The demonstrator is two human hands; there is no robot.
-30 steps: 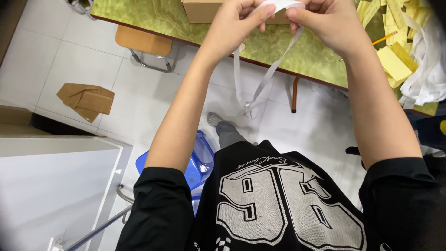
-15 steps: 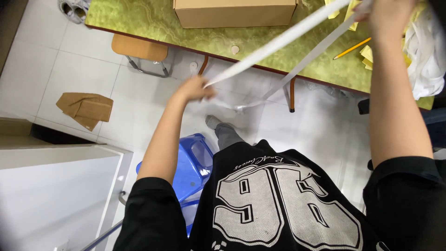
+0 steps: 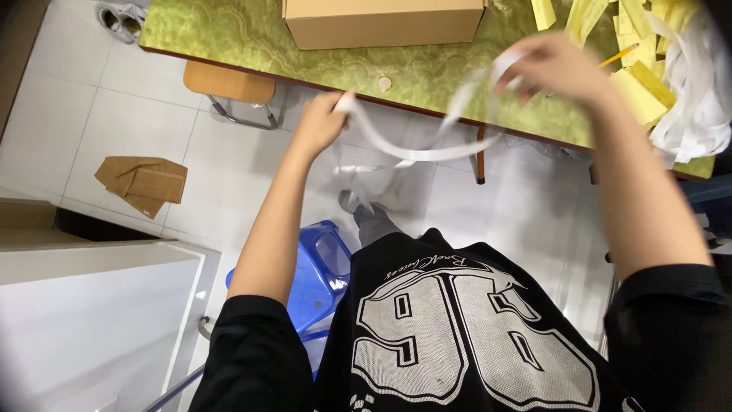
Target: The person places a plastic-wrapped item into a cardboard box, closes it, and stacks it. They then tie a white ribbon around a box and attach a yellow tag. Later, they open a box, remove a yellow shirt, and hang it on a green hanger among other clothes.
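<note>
- Nearest: black shirt (image 3: 473, 336) with large white numerals, low in view; blue plastic stool (image 3: 324, 271) just beside it on the tiled floor (image 3: 114, 114).
- Left hand (image 3: 320, 122), off the near edge of the tabletop (image 3: 229, 38), grip pinched shut on one end of a white strip (image 3: 404, 152); end held low, seemingly to keep the strip spread out.
- Strip sagging in a loop between both hands, hanging over the floor just off the near edge, blurred.
- Right hand (image 3: 553, 69), above the tabletop toward its right side, fingers curled round the strip's other end; exact pinch too blurred to tell, though closed on it.
- Left on the floor: flattened cardboard piece (image 3: 141, 183), well apart.
- Farther, at the far edge: cardboard box (image 3: 381, 21).
- Far right corner: yellow paper slips (image 3: 637, 76), a pencil (image 3: 618, 55), a heap of white strips (image 3: 698, 99), within the right hand's reach.
</note>
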